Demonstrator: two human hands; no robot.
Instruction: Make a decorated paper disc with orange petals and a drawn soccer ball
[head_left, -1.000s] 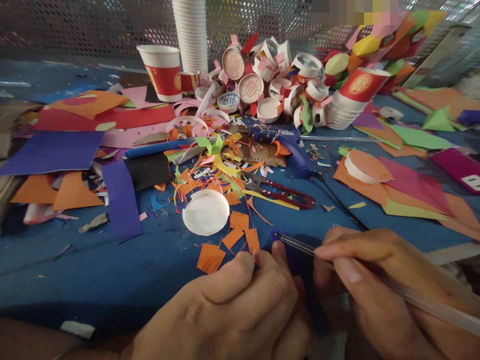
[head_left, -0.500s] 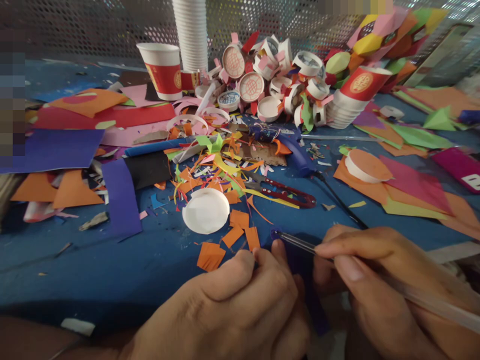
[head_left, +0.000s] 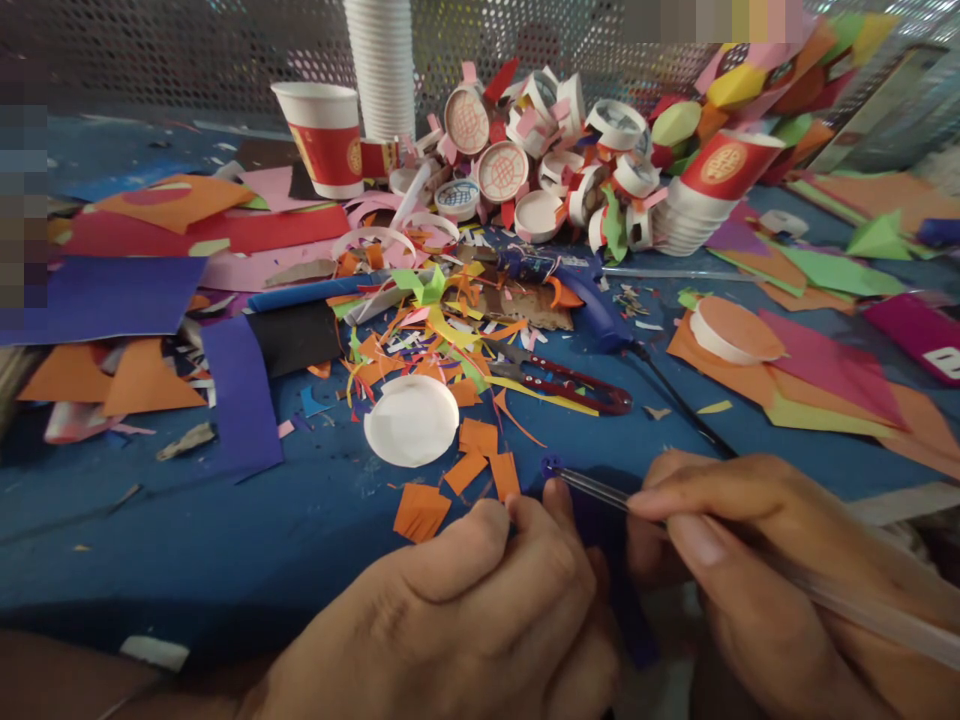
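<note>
My right hand (head_left: 757,540) is closed around a clear, slim pen-like stick (head_left: 596,486), pinched between thumb and fingers. A small dark-blue curl (head_left: 551,466) sits at the stick's far end. Just below that end, my left hand (head_left: 480,590) is closed with its fingers curled, one fingertip close to the curl. A dark-blue paper strip (head_left: 634,620) hangs down between both hands; its upper part is partly hidden by the left fingers. Several small orange paper pieces (head_left: 422,512) lie beyond the left knuckles, beside a white paper-cup bottom (head_left: 412,421).
Red-handled scissors (head_left: 574,387) lie among paper scraps. Behind them is a blue glue gun (head_left: 589,305) with a black cord (head_left: 682,405). Cut cup bottoms (head_left: 502,172) are heaped at the back, near a paper cup (head_left: 322,140) and a tall cup stack (head_left: 381,70). Blue paper (head_left: 97,298) lies left.
Both hands stay in almost the same place. The small blue curl at the stick's end looks slightly different in shape; otherwise the table things are unchanged.
</note>
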